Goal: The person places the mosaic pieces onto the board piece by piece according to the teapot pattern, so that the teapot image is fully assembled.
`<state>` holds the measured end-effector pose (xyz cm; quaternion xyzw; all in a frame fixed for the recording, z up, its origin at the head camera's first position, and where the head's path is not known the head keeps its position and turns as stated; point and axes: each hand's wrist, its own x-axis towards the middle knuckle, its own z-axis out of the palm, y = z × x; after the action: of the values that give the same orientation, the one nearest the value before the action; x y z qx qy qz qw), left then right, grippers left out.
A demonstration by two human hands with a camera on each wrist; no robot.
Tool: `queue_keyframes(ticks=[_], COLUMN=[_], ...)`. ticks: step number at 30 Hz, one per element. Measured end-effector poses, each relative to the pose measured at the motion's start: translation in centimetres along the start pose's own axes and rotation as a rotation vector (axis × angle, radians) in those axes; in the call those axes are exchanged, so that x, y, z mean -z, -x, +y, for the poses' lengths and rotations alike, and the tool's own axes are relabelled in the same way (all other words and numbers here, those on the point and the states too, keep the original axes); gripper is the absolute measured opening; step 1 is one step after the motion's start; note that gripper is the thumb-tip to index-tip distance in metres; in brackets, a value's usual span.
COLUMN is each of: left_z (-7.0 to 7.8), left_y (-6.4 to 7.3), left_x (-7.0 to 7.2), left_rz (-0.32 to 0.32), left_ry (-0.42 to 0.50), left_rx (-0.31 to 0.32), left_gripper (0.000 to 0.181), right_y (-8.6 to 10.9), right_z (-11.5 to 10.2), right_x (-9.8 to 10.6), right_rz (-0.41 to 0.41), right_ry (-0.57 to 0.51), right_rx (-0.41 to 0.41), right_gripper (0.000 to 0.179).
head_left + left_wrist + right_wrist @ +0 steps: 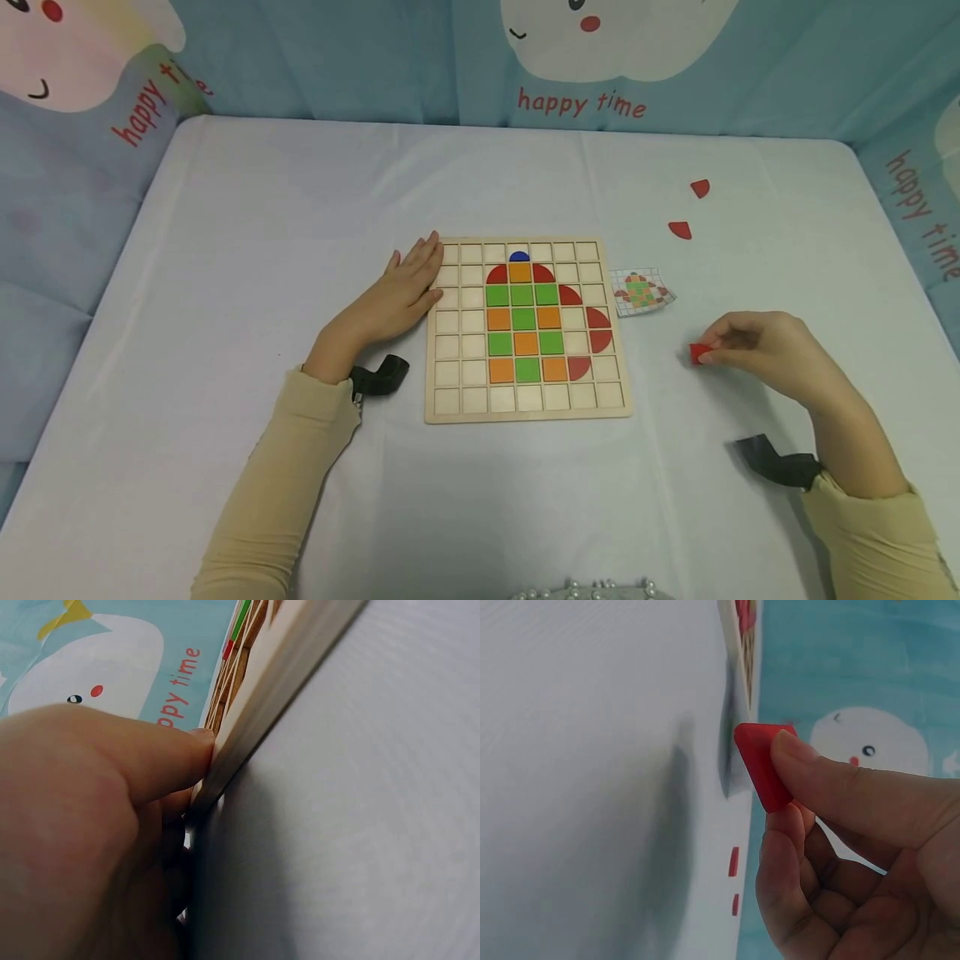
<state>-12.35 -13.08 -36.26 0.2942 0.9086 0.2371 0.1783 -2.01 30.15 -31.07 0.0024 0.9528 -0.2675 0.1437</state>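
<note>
A wooden grid board (457, 402) lies on the white table, with green and orange squares, red quarter-circle pieces and a blue half-round piece set in its cells. My left hand (393, 296) rests against the board's left edge, fingers fairly straight; the left wrist view shows the thumb (172, 754) touching the rim. Off the board's right side, my right hand (772, 354) pinches a red quarter-circle block (763, 761) between thumb and fingertips, held above the cloth. A small picture card (641, 292) with a coloured grid pattern lies by the board's right edge, one corner curled up.
Two loose red quarter-circle pieces (680, 230) lie toward the back right of the table. A blue printed curtain (360, 67) hangs behind the table. Black curved wrist mounts (776, 462) stick out from both cuffs. A beaded edge (592, 592) shows at the bottom.
</note>
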Motion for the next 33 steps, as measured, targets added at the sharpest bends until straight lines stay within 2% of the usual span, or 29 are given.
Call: queue_keyframes(ticks=[3,17,22,33], left_z=[-0.1,-0.2,-0.3,0.1], left_y=[0.0,0.3,0.3,0.1], left_x=[0.0,0.1,0.1,0.2], left_rz=[0.001,0.001,0.001,-0.010], left_ry=[0.000,0.002,-0.001,0.010], left_rx=[0.001,0.011,0.010,0.010], left_gripper=[0.062,0.062,0.062,0.062], right_y=[-0.1,-1.3,-1.6,-2.6], right_z=[-0.3,-2.0,-2.5,-4.2], right_x=[-0.1,-1.3,-1.8,-2.3], right_rz=[-0.008,-0.058,-0.076,-0.078], right_ry=[-0.014,-0.064,-0.068,-0.061], right_rx=[0.046,0.138,0.163,0.273], right_gripper=[0.015,0.011,0.011,0.013])
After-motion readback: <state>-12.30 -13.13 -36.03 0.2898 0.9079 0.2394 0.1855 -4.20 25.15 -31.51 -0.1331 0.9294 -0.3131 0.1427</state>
